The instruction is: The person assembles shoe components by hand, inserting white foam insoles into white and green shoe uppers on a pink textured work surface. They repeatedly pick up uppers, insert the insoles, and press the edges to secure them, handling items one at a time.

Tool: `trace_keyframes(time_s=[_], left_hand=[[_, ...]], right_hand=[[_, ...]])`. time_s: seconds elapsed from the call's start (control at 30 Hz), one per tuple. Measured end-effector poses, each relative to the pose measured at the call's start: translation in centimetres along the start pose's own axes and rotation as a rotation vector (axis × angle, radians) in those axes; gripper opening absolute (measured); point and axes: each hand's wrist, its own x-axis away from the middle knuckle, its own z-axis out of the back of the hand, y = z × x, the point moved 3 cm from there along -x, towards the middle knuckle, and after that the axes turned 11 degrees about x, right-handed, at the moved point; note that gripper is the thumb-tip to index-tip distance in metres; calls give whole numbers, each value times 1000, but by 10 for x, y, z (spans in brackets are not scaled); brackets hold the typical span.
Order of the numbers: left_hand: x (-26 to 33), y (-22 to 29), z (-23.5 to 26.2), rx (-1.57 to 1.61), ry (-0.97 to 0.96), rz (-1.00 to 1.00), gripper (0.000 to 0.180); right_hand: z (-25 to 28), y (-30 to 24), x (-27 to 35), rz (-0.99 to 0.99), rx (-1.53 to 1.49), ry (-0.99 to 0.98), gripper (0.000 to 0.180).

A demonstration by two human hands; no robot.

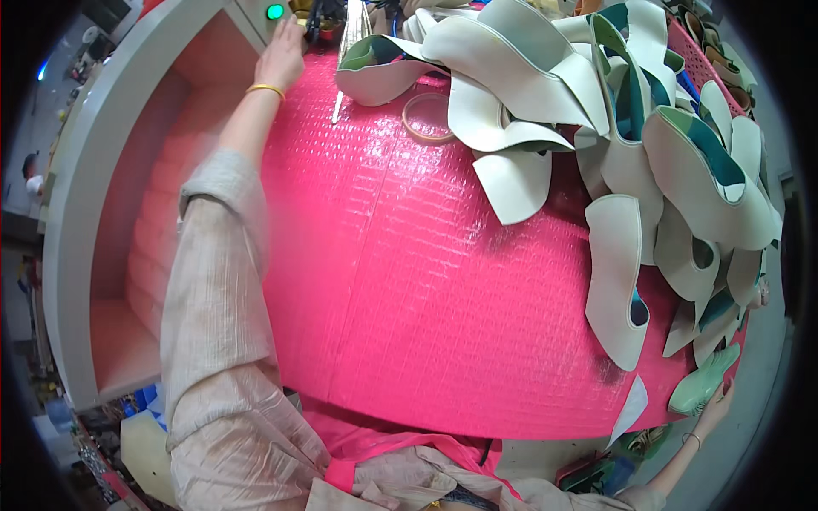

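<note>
At the far left, my left hand (283, 56) is stretched out beside a lit green button (274, 11) on a white housing. Its fingers look extended, and nothing shows in them, though the tips are close to small dark and gold-coloured things (317, 25). At the right edge of the table my right hand (716, 405) grips a mint-green shoe last (704, 381) by its near side. White shoe uppers (511, 60) with green and blue linings lie heaped over the far and right part of the table. One single upper (615, 281) lies closer to me.
A pink textured sheet (383, 298) covers the table. A tape ring (429, 117) lies by the heap, and a white scrap (629, 410) hangs at the front edge. The white-framed open box (72, 255) stands left. A pink basket (700, 64) is at the far right.
</note>
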Motion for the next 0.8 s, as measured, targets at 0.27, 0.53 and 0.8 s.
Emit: trace_keyframes(time_s=[0.27, 0.53, 0.8], left_hand=[[9, -7, -49, 188, 184, -25, 52], [17, 13, -31, 540, 282, 143, 52], [-1, 179, 71, 932, 336, -251, 33]], right_hand=[[101, -190, 2, 165, -96, -148, 21], [173, -393, 27, 751, -349, -75, 19], [167, -491, -52, 628, -139, 439, 23]])
